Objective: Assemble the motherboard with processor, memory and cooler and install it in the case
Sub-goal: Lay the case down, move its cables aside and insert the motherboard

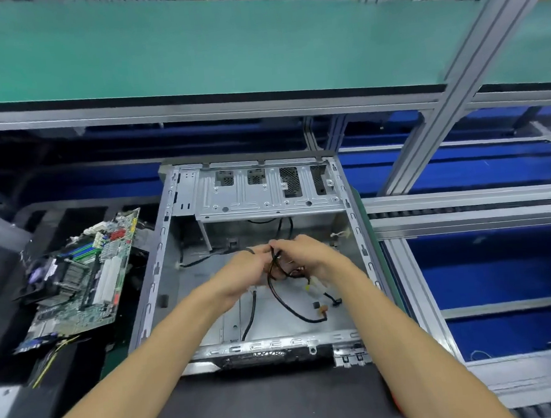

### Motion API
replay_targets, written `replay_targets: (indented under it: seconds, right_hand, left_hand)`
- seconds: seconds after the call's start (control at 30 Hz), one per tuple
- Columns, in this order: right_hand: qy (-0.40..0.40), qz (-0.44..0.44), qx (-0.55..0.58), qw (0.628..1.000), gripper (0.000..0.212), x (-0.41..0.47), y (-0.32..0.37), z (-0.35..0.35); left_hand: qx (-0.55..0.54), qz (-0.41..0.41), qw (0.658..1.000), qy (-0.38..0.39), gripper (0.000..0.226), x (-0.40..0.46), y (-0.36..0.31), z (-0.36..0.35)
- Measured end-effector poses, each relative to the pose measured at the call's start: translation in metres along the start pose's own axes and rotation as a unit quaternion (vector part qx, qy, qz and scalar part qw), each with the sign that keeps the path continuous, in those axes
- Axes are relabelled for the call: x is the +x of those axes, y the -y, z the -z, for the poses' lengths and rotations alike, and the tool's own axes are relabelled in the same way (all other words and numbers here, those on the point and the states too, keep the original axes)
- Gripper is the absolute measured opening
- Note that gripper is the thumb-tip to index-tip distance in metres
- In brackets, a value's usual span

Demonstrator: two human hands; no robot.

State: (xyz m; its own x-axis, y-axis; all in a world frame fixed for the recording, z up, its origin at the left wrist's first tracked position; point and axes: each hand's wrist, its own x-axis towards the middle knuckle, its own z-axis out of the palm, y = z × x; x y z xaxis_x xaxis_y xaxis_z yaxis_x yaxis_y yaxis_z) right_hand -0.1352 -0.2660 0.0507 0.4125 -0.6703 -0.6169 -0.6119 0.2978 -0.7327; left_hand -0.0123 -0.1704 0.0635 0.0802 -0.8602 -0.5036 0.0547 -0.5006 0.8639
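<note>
An open grey metal case (354,222) lies flat in the middle of the bench, its inside bare except for loose cables. My left hand (242,270) and my right hand (307,252) meet above its centre, and both grip a bundle of black and coloured cables (274,268). Loose ends of these cables (309,316) trail across the case floor toward me. A green motherboard (85,283) with cooler, memory and white slots leans tilted on dark items to the left of the case.
A drive cage (266,189) spans the far end of the case. A green shelf (222,48) on an aluminium frame (433,137) overhangs the bench. A black mat (269,404) lies in front of the case. Blue trays (510,282) sit to the right.
</note>
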Motion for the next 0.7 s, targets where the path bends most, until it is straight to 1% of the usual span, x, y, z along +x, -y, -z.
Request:
replay_targets:
  seconds: [0.07, 0.1, 0.13, 0.17, 0.23, 0.27, 0.3, 0.37, 0.4, 0.47, 0.53, 0.6, 0.63, 0.67, 0.7]
  right_hand:
    - [0.031, -0.007, 0.095, 0.995, 0.023, -0.001, 0.002, 0.003]
    - [0.042, -0.011, 0.128, 0.991, 0.018, -0.001, 0.003, 0.005]
    - [0.058, -0.016, 0.158, 0.986, 0.013, -0.001, 0.003, 0.006]
    - [0.078, -0.024, 0.189, 0.979, 0.01, -0.001, 0.004, 0.007]
    - [0.103, -0.039, 0.245, 0.963, 0.01, -0.002, 0.003, 0.01]
    - [0.097, -0.041, 0.263, 0.959, 0.01, -0.002, 0.003, 0.012]
    - [0.082, -0.036, 0.27, 0.959, 0.01, -0.002, 0.002, 0.014]
    - [0.042, -0.019, 0.249, 0.967, 0.009, -0.002, -0.001, 0.017]
    - [0.03, -0.016, 0.232, 0.972, 0.009, -0.002, -0.002, 0.017]
    - [0.034, -0.032, 0.215, 0.976, 0.008, -0.001, -0.004, 0.017]
    - [0.049, -0.053, 0.197, 0.978, 0.006, -0.001, -0.006, 0.016]
    - [0.04, -0.054, 0.139, 0.988, 0.006, 0.0, -0.007, 0.018]
    - [0.034, -0.049, 0.115, 0.992, 0.007, 0.0, -0.007, 0.019]
    - [0.029, -0.044, 0.107, 0.993, 0.007, 0.0, -0.007, 0.018]
    - [0.027, -0.04, 0.116, 0.992, 0.007, 0.0, -0.007, 0.018]
  left_hand:
    - [0.085, -0.017, 0.994, -0.06, 0.035, -0.007, 0.0, 0.006]
    - [0.097, -0.025, 0.992, -0.078, 0.036, -0.01, -0.001, 0.01]
    - [0.087, -0.034, 0.992, -0.089, 0.036, -0.013, -0.003, 0.013]
    - [0.048, -0.038, 0.994, -0.094, 0.036, -0.016, -0.006, 0.016]
    - [-0.074, -0.031, 0.993, -0.085, 0.033, -0.023, -0.016, 0.02]
    - [-0.114, -0.027, 0.989, -0.085, 0.032, -0.025, -0.022, 0.022]
    - [-0.123, -0.023, 0.988, -0.088, 0.03, -0.025, -0.027, 0.025]
    - [-0.11, -0.011, 0.992, -0.066, 0.027, -0.027, -0.038, 0.029]
    - [-0.123, 0.0, 0.991, -0.044, 0.026, -0.029, -0.043, 0.028]
    - [-0.166, 0.015, 0.986, -0.017, 0.026, -0.033, -0.052, 0.03]
    - [-0.177, 0.029, 0.984, 0.012, 0.026, -0.037, -0.057, 0.037]
    - [-0.218, 0.036, 0.973, 0.068, 0.025, -0.04, -0.061, 0.046]
    - [-0.234, 0.035, 0.968, 0.082, 0.024, -0.042, -0.063, 0.052]
    - [-0.218, 0.032, 0.973, 0.072, 0.025, -0.042, -0.064, 0.059]
    - [-0.153, 0.029, 0.987, 0.038, 0.028, -0.041, -0.065, 0.064]
